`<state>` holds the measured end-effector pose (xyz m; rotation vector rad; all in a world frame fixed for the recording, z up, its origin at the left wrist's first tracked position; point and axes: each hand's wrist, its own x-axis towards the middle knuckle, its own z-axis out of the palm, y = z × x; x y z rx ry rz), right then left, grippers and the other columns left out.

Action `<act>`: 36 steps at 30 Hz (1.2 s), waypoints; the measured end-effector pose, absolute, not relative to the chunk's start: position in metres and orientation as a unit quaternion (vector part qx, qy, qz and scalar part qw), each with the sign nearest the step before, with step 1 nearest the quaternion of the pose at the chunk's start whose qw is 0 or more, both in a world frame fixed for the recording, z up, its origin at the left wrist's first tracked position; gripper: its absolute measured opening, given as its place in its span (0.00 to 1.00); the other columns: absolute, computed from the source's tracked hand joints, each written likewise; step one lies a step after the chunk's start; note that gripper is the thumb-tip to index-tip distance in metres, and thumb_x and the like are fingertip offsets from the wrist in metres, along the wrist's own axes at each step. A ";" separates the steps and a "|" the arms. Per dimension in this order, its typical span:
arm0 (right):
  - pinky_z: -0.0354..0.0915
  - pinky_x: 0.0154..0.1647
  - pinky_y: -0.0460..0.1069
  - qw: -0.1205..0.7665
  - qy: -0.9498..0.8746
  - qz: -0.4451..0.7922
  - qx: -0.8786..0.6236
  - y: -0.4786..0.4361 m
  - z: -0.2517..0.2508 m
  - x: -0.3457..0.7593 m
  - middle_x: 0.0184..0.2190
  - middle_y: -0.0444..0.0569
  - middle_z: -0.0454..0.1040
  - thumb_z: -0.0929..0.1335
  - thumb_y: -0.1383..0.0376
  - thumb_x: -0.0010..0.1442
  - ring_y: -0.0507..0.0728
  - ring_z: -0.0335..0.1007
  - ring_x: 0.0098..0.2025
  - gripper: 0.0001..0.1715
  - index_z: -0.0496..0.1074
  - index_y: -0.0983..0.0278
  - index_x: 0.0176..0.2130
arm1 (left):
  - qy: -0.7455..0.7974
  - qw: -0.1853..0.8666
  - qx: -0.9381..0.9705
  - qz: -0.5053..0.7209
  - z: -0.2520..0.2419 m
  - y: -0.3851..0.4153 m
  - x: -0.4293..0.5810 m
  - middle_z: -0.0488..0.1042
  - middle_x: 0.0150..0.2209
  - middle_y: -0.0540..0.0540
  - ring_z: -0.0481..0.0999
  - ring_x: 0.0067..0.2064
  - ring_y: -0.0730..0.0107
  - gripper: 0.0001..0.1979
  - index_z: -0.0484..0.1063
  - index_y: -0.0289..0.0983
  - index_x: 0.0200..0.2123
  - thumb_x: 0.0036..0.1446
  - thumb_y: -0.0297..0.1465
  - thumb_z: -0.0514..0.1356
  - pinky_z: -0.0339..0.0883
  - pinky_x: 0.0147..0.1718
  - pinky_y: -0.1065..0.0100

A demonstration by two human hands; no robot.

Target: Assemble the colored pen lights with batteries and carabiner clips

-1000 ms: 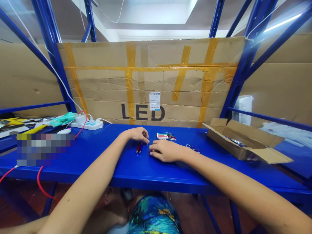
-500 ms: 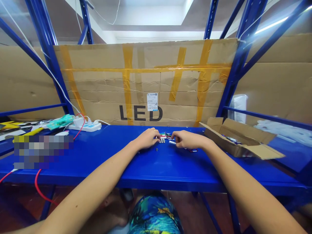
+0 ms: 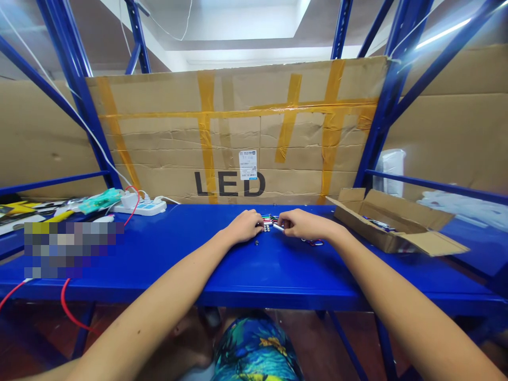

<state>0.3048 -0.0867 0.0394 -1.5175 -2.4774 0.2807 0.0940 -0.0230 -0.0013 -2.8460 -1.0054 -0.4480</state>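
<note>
Both my hands rest on the blue metal shelf (image 3: pixel 166 259), close together near its far middle. My left hand (image 3: pixel 244 226) is curled, its fingertips pinched by a few small silver button cells (image 3: pixel 266 227). My right hand (image 3: pixel 301 224) is closed on a small silver tube-shaped piece (image 3: pixel 278 227) that points toward the left hand. Just behind the fingers lies a row of small coloured pen-like lights (image 3: pixel 270 217). One tiny dark round part (image 3: pixel 256 243) lies loose in front of the left hand. Key rings (image 3: pixel 313 242) lie under my right wrist.
An open cardboard box (image 3: pixel 397 225) sits at the right. A taped cardboard sheet marked LED (image 3: pixel 238 132) stands at the back. A white power strip (image 3: pixel 138 205) with a red cable, a teal bag (image 3: pixel 99 199) and tools lie at the left. Blue rack posts stand on both sides.
Both hands moved away from me, from the red and blue lights near the shelf's middle to the row of coloured lights. The right hand picked up a silver piece; small cells appeared.
</note>
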 end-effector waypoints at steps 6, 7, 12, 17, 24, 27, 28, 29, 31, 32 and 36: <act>0.57 0.28 0.46 0.108 -0.847 0.090 -0.512 -0.087 0.039 0.306 0.34 0.49 0.76 0.67 0.70 0.51 0.54 0.67 0.31 0.11 0.73 0.64 0.38 | -0.346 0.011 -0.927 -0.143 -0.001 -0.024 0.091 0.77 0.40 0.42 0.71 0.45 0.59 0.09 0.78 0.37 0.38 0.59 0.31 0.58 0.62 0.46 0.63; 0.57 0.28 0.46 0.109 -0.849 0.088 -0.509 -0.087 0.039 0.306 0.33 0.49 0.76 0.67 0.70 0.51 0.54 0.67 0.31 0.11 0.73 0.64 0.38 | -0.352 0.002 -0.925 -0.142 0.000 -0.025 0.089 0.77 0.40 0.42 0.71 0.45 0.58 0.09 0.79 0.37 0.38 0.58 0.31 0.59 0.62 0.46 0.63; 0.56 0.28 0.47 0.110 -0.859 0.091 -0.491 -0.086 0.037 0.304 0.31 0.48 0.76 0.65 0.69 0.53 0.54 0.66 0.29 0.10 0.74 0.64 0.36 | -0.366 -0.050 -0.920 -0.132 0.008 -0.028 0.074 0.78 0.38 0.43 0.73 0.44 0.61 0.09 0.79 0.37 0.35 0.55 0.28 0.59 0.64 0.44 0.66; 0.56 0.28 0.47 0.124 -0.854 0.088 -0.497 -0.083 0.031 0.297 0.29 0.49 0.75 0.64 0.68 0.54 0.54 0.65 0.29 0.06 0.71 0.64 0.31 | -0.363 -0.029 -0.922 -0.135 0.008 -0.024 0.066 0.79 0.43 0.43 0.74 0.45 0.61 0.15 0.78 0.38 0.43 0.55 0.25 0.56 0.64 0.46 0.66; 0.58 0.32 0.47 0.193 -0.851 0.109 -0.476 -0.070 0.016 0.295 0.31 0.49 0.76 0.63 0.68 0.56 0.54 0.66 0.31 0.06 0.69 0.65 0.33 | -0.369 -0.012 -0.924 -0.098 0.003 -0.020 0.066 0.79 0.41 0.41 0.76 0.42 0.61 0.15 0.79 0.38 0.41 0.55 0.24 0.55 0.64 0.43 0.66; 0.60 0.34 0.47 0.224 -0.857 0.119 -0.449 -0.064 0.010 0.296 0.31 0.48 0.75 0.64 0.67 0.57 0.54 0.67 0.32 0.05 0.69 0.64 0.34 | -0.397 -0.020 -0.912 -0.097 0.003 -0.019 0.065 0.79 0.38 0.42 0.75 0.39 0.62 0.13 0.78 0.37 0.38 0.53 0.23 0.55 0.63 0.39 0.67; 0.60 0.34 0.47 0.233 -0.857 0.124 -0.442 -0.063 0.008 0.295 0.31 0.48 0.75 0.64 0.67 0.57 0.54 0.67 0.32 0.04 0.68 0.64 0.35 | -0.406 -0.024 -0.908 -0.097 0.002 -0.019 0.065 0.78 0.37 0.42 0.75 0.38 0.62 0.12 0.77 0.37 0.37 0.53 0.23 0.55 0.63 0.37 0.67; 0.60 0.34 0.47 0.242 -0.857 0.129 -0.436 -0.063 0.007 0.294 0.31 0.47 0.75 0.65 0.66 0.57 0.54 0.67 0.32 0.04 0.68 0.65 0.35 | -0.414 -0.028 -0.904 -0.098 0.002 -0.018 0.064 0.78 0.37 0.42 0.75 0.38 0.62 0.11 0.76 0.37 0.37 0.54 0.24 0.56 0.63 0.36 0.68; 0.61 0.35 0.48 0.264 -0.854 0.143 -0.425 -0.062 0.004 0.292 0.31 0.47 0.75 0.65 0.65 0.57 0.53 0.68 0.33 0.05 0.68 0.65 0.35 | -0.427 -0.033 -0.898 -0.101 0.002 -0.018 0.062 0.77 0.36 0.42 0.74 0.37 0.62 0.08 0.74 0.37 0.35 0.54 0.25 0.57 0.62 0.35 0.68; 0.61 0.35 0.48 0.278 -0.851 0.152 -0.419 -0.062 0.003 0.290 0.31 0.47 0.74 0.65 0.64 0.57 0.53 0.68 0.33 0.06 0.68 0.65 0.35 | -0.431 -0.036 -0.896 -0.103 0.002 -0.018 0.062 0.77 0.36 0.42 0.74 0.37 0.62 0.06 0.74 0.36 0.35 0.54 0.25 0.57 0.62 0.35 0.68; 0.62 0.36 0.48 0.328 -0.834 0.184 -0.403 -0.061 -0.002 0.282 0.30 0.45 0.73 0.66 0.64 0.57 0.53 0.68 0.32 0.07 0.69 0.65 0.36 | -0.414 -0.041 -0.894 -0.165 0.009 -0.022 0.065 0.77 0.34 0.43 0.74 0.36 0.64 0.04 0.73 0.35 0.33 0.55 0.26 0.58 0.63 0.35 0.68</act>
